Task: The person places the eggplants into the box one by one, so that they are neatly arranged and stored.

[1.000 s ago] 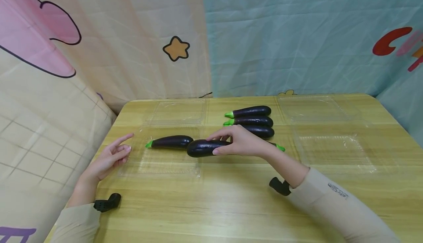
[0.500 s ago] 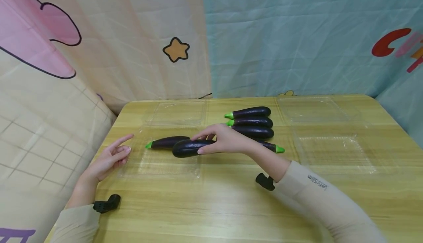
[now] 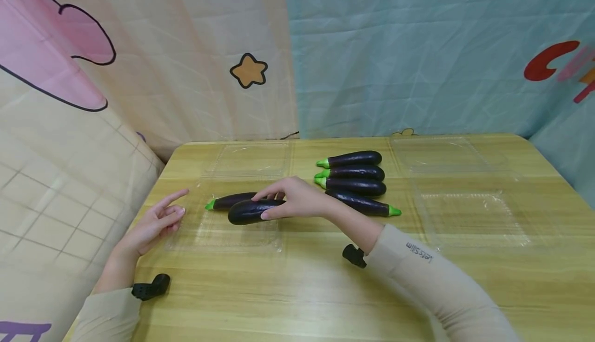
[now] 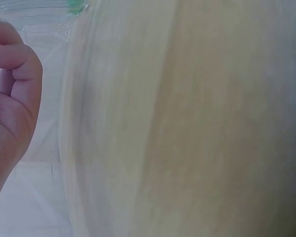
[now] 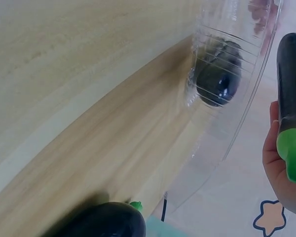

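Observation:
My right hand [image 3: 302, 198] grips a dark purple eggplant [image 3: 244, 213] between thumb and fingers, over the right part of a clear plastic clamshell box [image 3: 223, 236]. In the right wrist view that eggplant [image 5: 292, 79] shows its green stem end. Another eggplant [image 3: 228, 201] lies in the box, stem to the left, partly covered by the held one. At the box's left edge is my left hand [image 3: 155, 223], forefinger extended and the other fingers loosely bent, holding nothing. In the left wrist view the left hand [image 4: 15, 94] shows only in part.
Three eggplants [image 3: 355, 172] lie side by side at the table's middle, stems left. Closer, another eggplant [image 3: 360, 203] points its stem right. A second clear clamshell box [image 3: 474, 223] stands unfolded on the right. Printed curtains [image 3: 372, 73] hang behind the wooden table [image 3: 279, 295].
My right hand has carried the eggplant leftward, over the left clear box. The eggplant behind my right forearm has come into fuller view. My left hand has stayed in place.

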`<state>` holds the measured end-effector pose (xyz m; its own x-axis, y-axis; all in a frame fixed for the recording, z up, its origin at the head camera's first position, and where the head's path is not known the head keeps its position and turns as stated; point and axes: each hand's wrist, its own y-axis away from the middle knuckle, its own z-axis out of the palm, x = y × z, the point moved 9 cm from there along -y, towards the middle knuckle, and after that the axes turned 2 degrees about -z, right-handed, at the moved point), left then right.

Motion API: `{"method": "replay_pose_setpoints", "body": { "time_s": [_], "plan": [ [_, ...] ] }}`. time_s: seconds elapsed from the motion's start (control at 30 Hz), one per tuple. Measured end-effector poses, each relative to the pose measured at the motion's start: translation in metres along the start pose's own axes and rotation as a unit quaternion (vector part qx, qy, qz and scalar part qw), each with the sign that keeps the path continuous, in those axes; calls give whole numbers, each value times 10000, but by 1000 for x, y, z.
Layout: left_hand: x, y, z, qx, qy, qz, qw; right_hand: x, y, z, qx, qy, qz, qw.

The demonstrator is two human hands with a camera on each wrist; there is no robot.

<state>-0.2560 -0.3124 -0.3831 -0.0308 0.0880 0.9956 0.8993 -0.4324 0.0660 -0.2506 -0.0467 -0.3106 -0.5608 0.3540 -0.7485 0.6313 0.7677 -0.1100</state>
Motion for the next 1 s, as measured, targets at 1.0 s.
{"method": "replay_pose_setpoints", "body": {
  "time_s": [1.0],
  "plan": [
    [1,0,1,2,190,2,9998,-2,-40,26,-123,-66,53,9999]
  ]
}}
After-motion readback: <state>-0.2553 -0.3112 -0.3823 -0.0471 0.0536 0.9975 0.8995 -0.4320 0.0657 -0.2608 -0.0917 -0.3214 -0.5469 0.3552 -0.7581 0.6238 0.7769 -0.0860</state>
